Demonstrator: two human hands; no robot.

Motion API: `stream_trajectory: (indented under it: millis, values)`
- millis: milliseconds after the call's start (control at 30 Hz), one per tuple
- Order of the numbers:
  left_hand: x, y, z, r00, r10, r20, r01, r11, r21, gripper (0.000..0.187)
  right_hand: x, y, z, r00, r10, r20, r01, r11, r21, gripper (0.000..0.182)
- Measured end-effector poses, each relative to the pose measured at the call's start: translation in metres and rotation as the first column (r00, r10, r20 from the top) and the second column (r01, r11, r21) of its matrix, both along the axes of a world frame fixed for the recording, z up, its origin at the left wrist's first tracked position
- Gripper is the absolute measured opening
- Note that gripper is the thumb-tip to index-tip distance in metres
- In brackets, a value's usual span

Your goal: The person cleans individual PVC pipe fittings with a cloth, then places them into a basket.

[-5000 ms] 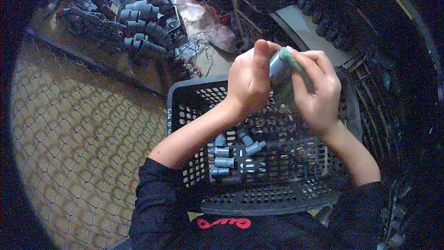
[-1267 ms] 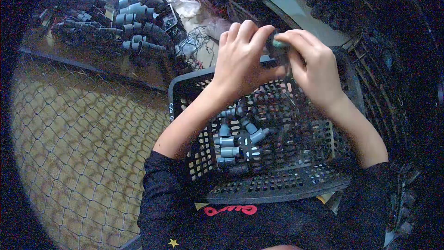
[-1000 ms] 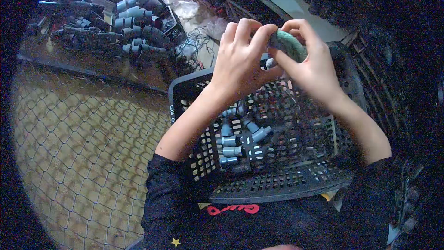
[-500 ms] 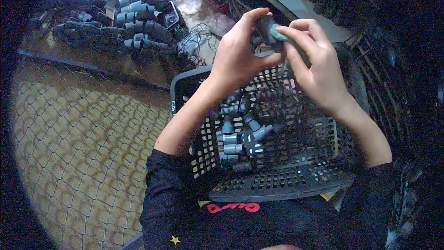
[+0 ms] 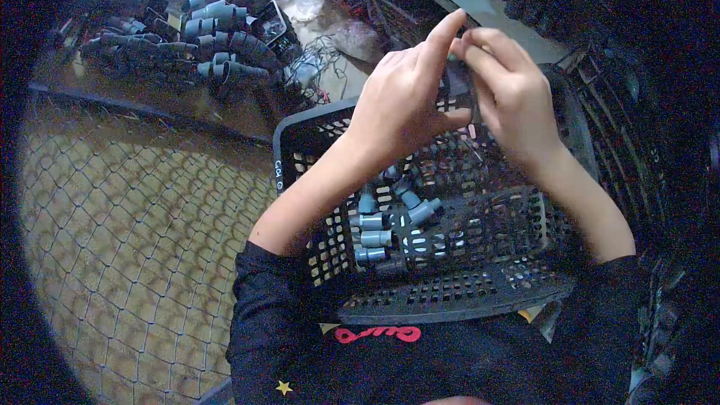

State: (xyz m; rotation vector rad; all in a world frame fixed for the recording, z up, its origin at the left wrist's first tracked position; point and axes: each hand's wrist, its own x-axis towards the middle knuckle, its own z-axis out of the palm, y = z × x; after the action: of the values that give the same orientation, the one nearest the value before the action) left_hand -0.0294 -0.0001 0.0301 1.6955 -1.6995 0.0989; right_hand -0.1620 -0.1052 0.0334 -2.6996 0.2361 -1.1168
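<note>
My left hand is raised over the far side of a black plastic basket. Its index finger and thumb curve around a dark pipe fitting, which is mostly hidden and hard to make out in the shade. Close against it, my right hand pinches a small green pad, of which only a sliver shows at the fingertips. Inside the basket, several grey pipe fittings lie at the left, some in a rough column and others at a slant.
A large heap of grey and dark pipe fittings lies on a surface at the far left. Wire mesh covers the left side. Clear plastic bags and tangled cords sit beyond the basket. Dark ribbed material stands at the right.
My left hand has turned and shifted slightly right, so the dark fitting is more hidden. The right fingers have curled further over the green pad, which shows less now.
</note>
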Motion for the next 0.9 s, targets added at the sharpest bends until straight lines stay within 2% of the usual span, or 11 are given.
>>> stream_trajectory:
  millis: [167,267,367,533,600,667,700,767,833,867,900]
  values:
    - [0.015,-0.005,-0.005,0.999,0.015,0.028,-0.015,1.0,-0.014,0.106,-0.002,0.019,-0.003,0.998,0.01,-0.064,-0.017,0.994,-0.11,0.035]
    - [0.01,-0.002,-0.002,0.997,0.01,0.071,-0.009,1.0,-0.025,0.107,-0.001,0.009,0.004,0.999,-0.034,-0.034,0.034,0.999,-0.005,0.037]
    - [0.004,0.001,0.004,0.991,0.014,0.131,-0.008,0.999,-0.049,0.108,0.0,0.005,-0.004,0.999,0.026,0.044,-0.034,0.983,0.182,0.04]
    - [0.007,-0.004,-0.003,0.977,-0.011,0.214,0.048,0.984,-0.172,0.102,0.002,0.005,-0.002,0.994,0.022,0.104,-0.051,0.958,0.281,0.046]
    - [0.011,-0.008,-0.011,0.997,-0.071,0.022,0.074,0.967,-0.243,0.102,0.001,0.001,0.002,0.986,0.066,0.155,-0.148,0.781,0.607,0.044]
    - [0.012,-0.014,-0.017,0.982,-0.109,-0.153,0.055,0.946,-0.32,0.094,-0.001,-0.004,0.007,0.968,0.086,0.236,-0.246,0.513,0.823,0.043]
    - [0.014,-0.015,-0.019,0.99,-0.09,-0.113,0.05,0.947,-0.318,0.09,-0.001,-0.007,0.008,0.95,0.094,0.296,-0.309,0.391,0.867,0.042]
    - [0.018,-0.015,-0.019,0.998,-0.052,-0.028,0.041,0.949,-0.312,0.081,-0.001,-0.014,0.004,0.953,0.132,0.272,-0.302,0.427,0.853,0.04]
    - [0.018,-0.016,-0.019,1.0,0.015,-0.009,-0.017,0.951,-0.309,0.076,-0.006,-0.011,0.009,0.992,0.058,0.109,-0.115,0.76,0.64,0.038]
    - [0.018,-0.015,-0.017,0.999,0.049,0.02,-0.041,0.956,-0.292,0.077,-0.007,-0.008,0.01,0.999,-0.001,0.04,-0.019,0.875,0.484,0.037]
    - [0.019,-0.013,-0.016,0.995,0.081,0.049,-0.065,0.959,-0.276,0.078,-0.007,-0.006,0.006,0.998,0.012,0.054,-0.03,0.938,0.346,0.038]
